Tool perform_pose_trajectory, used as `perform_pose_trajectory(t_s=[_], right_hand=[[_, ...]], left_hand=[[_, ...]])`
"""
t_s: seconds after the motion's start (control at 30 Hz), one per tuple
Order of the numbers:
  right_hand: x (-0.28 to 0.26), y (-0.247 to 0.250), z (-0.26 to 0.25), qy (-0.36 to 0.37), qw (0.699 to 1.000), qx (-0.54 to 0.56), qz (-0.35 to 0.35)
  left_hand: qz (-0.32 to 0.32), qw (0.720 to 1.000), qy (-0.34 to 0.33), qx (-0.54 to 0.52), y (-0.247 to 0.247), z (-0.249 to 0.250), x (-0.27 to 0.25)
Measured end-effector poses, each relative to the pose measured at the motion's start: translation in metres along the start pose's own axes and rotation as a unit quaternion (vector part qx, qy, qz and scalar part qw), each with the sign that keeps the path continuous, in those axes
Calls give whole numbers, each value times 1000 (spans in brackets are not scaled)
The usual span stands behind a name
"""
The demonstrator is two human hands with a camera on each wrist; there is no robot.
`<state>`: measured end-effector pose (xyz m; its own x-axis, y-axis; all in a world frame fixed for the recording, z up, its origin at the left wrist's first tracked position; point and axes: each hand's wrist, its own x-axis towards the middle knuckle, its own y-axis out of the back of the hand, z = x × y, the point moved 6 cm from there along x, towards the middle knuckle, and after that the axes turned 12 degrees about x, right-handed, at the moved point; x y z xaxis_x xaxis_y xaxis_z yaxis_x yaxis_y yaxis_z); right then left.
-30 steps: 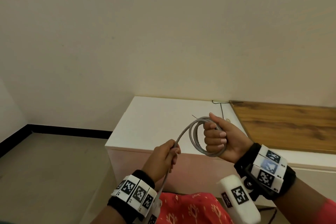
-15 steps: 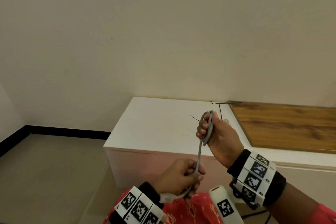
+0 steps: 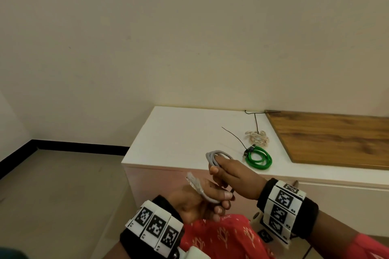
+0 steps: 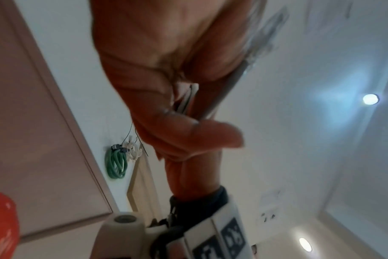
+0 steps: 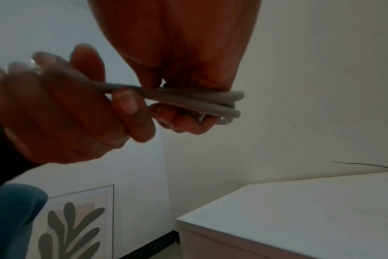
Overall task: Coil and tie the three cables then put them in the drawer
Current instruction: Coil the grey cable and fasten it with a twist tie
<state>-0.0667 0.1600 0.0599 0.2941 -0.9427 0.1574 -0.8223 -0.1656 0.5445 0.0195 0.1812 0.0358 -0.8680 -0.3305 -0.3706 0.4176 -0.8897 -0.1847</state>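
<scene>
- While the right hand grips the grey cable coil, its loops stick out beyond the fingers.
- Left hand, just below, pinches the free end with the plug.
- Green cable and white cable lie coiled on the white cabinet beyond the grip, with bare top to their left.

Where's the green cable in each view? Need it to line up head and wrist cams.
Head: green cable coiled on the white cabinet, right of centre, just beyond the right hand.
Left wrist: lower left, blurred, left of the hand.
Right wrist: not in view.
Shared landmark: the white cabinet top, in all three views.
</scene>
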Motion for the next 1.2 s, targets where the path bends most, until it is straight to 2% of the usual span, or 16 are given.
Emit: perform_pose_trajectory(t_s=[0.23, 0.4, 0.53, 0.7, 0.83, 0.9, 1.0, 1.07, 1.1, 1.2], right_hand=[[-3, -6, 3, -4, 995, -94, -18], [-4, -4, 6, -34, 998, -46, 11], [-5, 0, 18, -107, 994, 1, 26], [-9, -9, 18, -180, 972, 151, -6], [-9, -15, 6, -182, 955, 234, -24], [-9, -11, 2, -183, 937, 299, -6], [-9, -7, -2, -183, 906, 381, 10], [-9, -7, -4, -187, 888, 420, 12], [-9, -7, -6, -186, 878, 440, 10], [-8, -3, -7, -184, 855, 486, 14]], left_hand=[[35, 994, 14, -106, 6, -5, -1], [51, 987, -10, -154, 12, -2, -4], [67, 977, -43, -195, 23, 3, -7], [188, 970, -84, -129, 40, 7, -10], [279, 955, -93, -41, 48, 12, -11], [358, 926, -112, 36, 55, 13, -15], [456, 850, -203, 171, 58, 19, -21], [470, 815, -251, 227, 49, 22, -23], [462, 811, -271, 237, 45, 21, -21], [387, 846, -288, 229, 34, 15, -12]])
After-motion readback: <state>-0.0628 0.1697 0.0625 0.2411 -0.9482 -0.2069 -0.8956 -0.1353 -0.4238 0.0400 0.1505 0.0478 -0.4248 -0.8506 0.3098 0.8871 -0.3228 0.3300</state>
